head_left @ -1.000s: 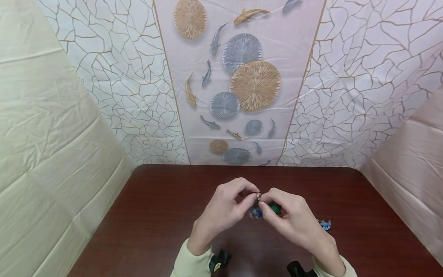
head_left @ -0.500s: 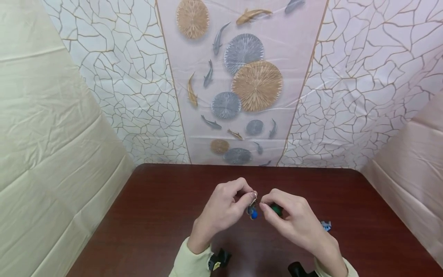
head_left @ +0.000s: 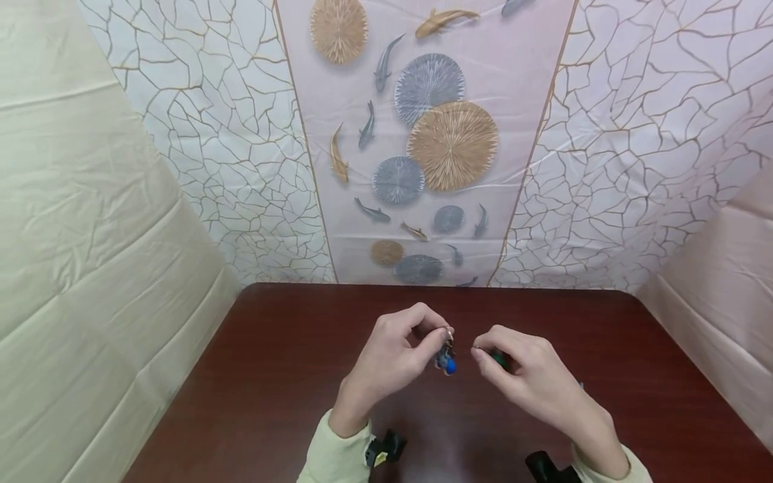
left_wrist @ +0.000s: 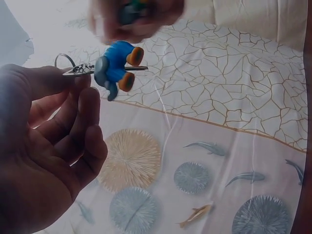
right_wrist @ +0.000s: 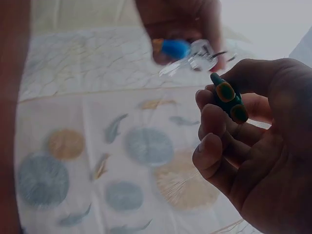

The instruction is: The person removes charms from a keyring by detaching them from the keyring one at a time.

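My left hand (head_left: 395, 352) pinches a keyring between thumb and forefinger, over the middle of the table. From it hangs a small blue figure (left_wrist: 116, 62) with grey parts and orange feet. A metal ring (left_wrist: 62, 57) rises above the fingertips in the left wrist view, and a thin metal piece juts out behind the figure. To the right, my right hand (head_left: 537, 372) pinches a small dark green charm (right_wrist: 228, 100) with orange-edged pads, its upper part hidden by the fingers. A gap separates the two hands.
The dark red-brown table (head_left: 290, 376) lies beneath both hands. A light blue thing (head_left: 582, 385) on it shows barely past my right wrist. Black wrist devices (head_left: 386, 448) sit at both cuffs. Patterned cloth (head_left: 362, 221) hangs behind the table, with plain cloth at both sides.
The hands met at the ring a second ago; they have come apart. My right hand has moved right with the green charm, while the blue figure hangs from my left hand.
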A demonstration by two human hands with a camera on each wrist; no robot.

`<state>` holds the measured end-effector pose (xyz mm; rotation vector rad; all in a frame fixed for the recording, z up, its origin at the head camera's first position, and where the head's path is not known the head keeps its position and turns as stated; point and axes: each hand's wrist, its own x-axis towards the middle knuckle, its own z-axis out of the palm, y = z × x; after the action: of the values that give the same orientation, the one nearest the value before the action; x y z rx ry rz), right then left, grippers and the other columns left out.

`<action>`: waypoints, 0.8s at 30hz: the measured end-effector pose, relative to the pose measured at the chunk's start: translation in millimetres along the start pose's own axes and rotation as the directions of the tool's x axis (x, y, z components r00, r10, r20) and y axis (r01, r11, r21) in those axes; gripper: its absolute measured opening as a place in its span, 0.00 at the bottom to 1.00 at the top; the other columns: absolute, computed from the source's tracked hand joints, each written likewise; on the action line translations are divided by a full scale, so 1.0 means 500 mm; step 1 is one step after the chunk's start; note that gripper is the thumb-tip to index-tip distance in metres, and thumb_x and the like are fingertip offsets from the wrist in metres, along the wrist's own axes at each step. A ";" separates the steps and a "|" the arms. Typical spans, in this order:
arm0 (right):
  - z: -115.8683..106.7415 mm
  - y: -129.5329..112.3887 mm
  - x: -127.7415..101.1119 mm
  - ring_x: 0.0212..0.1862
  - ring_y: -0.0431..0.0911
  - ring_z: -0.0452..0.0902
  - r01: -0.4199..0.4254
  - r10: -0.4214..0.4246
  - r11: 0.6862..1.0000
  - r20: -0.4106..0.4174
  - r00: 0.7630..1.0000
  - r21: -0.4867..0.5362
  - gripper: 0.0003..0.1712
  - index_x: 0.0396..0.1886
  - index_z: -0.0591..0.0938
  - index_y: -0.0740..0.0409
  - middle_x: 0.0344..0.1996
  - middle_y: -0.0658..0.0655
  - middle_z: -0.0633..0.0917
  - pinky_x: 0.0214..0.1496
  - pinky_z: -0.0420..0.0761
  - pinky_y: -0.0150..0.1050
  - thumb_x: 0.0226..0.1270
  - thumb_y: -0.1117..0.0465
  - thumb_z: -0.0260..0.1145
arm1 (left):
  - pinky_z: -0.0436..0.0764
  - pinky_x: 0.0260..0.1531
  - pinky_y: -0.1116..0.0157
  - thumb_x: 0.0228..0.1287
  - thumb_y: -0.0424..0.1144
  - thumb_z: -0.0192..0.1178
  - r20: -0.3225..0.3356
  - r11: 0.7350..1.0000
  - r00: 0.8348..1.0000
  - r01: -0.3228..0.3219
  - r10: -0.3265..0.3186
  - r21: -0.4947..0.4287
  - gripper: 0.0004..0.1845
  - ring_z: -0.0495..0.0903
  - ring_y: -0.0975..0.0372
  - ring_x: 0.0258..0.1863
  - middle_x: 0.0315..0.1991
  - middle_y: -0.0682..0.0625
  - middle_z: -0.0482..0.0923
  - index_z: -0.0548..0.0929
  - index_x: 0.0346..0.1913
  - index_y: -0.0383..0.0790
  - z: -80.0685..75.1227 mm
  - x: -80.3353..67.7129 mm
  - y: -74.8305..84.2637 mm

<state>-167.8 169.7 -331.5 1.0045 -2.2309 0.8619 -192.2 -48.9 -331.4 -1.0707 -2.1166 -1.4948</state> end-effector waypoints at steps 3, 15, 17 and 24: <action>0.001 0.018 -0.014 0.27 0.26 0.69 -0.011 0.013 1.000 0.042 0.999 -0.027 0.18 0.33 0.79 0.41 0.28 0.35 0.78 0.29 0.69 0.19 0.56 0.72 0.69 | 0.78 0.21 0.75 0.67 0.34 0.62 -0.002 1.000 1.000 0.003 -0.003 0.029 0.01 0.78 0.72 0.22 0.31 0.56 0.85 0.81 0.38 0.44 -0.002 0.001 -0.001; -0.008 0.088 -0.069 0.29 0.25 0.70 -0.128 0.148 0.981 0.137 0.979 -0.144 0.17 0.32 0.79 0.39 0.28 0.35 0.79 0.29 0.71 0.23 0.57 0.68 0.71 | 0.78 0.20 0.74 0.65 0.33 0.62 -0.009 0.999 1.000 0.021 -0.021 0.044 0.03 0.79 0.71 0.21 0.31 0.56 0.84 0.82 0.37 0.45 -0.007 0.000 0.002; -0.012 0.102 -0.076 0.28 0.25 0.70 -0.143 0.165 0.979 0.151 0.975 -0.143 0.16 0.32 0.80 0.40 0.27 0.35 0.79 0.28 0.71 0.24 0.57 0.68 0.71 | 0.77 0.20 0.75 0.65 0.33 0.62 -0.012 0.998 1.000 0.016 -0.015 0.058 0.03 0.77 0.73 0.21 0.31 0.56 0.83 0.81 0.37 0.45 -0.007 0.000 0.002; -0.021 0.157 -0.102 0.23 0.27 0.72 -0.273 0.290 0.957 0.244 0.925 -0.101 0.13 0.31 0.79 0.41 0.20 0.34 0.78 0.23 0.73 0.28 0.63 0.67 0.68 | 0.77 0.21 0.76 0.64 0.33 0.63 -0.019 0.997 1.000 0.009 -0.008 0.077 0.03 0.76 0.75 0.21 0.32 0.56 0.83 0.82 0.36 0.46 -0.011 0.002 0.002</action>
<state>-198.0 240.6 -385.3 0.8134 -2.6548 0.8084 -192.9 -53.2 -327.9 -1.0180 -2.1500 -1.4099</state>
